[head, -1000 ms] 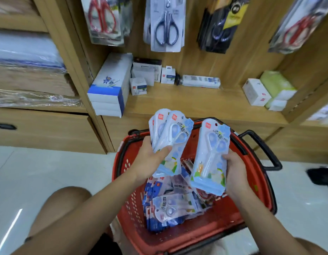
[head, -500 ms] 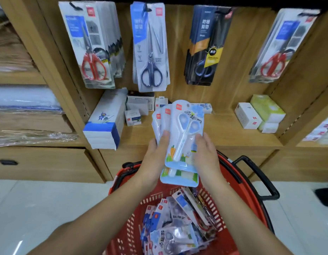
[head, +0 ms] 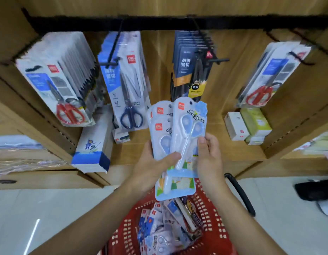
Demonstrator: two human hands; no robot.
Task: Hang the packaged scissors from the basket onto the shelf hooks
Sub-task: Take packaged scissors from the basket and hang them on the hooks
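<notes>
A light wooden shelf unit (head: pixel 159 74) fills the view, with a black metal rail (head: pixel 159 23) running under its top board and thin black hooks (head: pixel 219 60) reaching forward from that rail. Below, at the bottom edge of the view, a red perforated plastic basket (head: pixel 212 227) with a black handle (head: pixel 240 194) stands on the pale floor and holds a loose heap of blister-packed scissors (head: pixel 159 234). Four rows of carded scissors hang from the rail: red-handled ones (head: pixel 56 78) at the left end, blue-handled ones (head: pixel 126 80) next, dark navy cards (head: pixel 192 70) in the middle, and more red-handled ones (head: pixel 270 74) at the right end. A long blue-and-white carton (head: pixel 93 144) lies at the left edge of the shelf board, and small white and green boxes (head: pixel 247 126) sit near its right edge. Above the basket and in front of the shelf board, a fan of pale-blue packaged child scissors (head: pixel 187 137) is held upright. The left hand (head: pixel 152 168) grips the fan low down, thumb across the front and fingers behind. The right hand (head: pixel 209 155) pinches the front pack's right edge, thumb on its face.
</notes>
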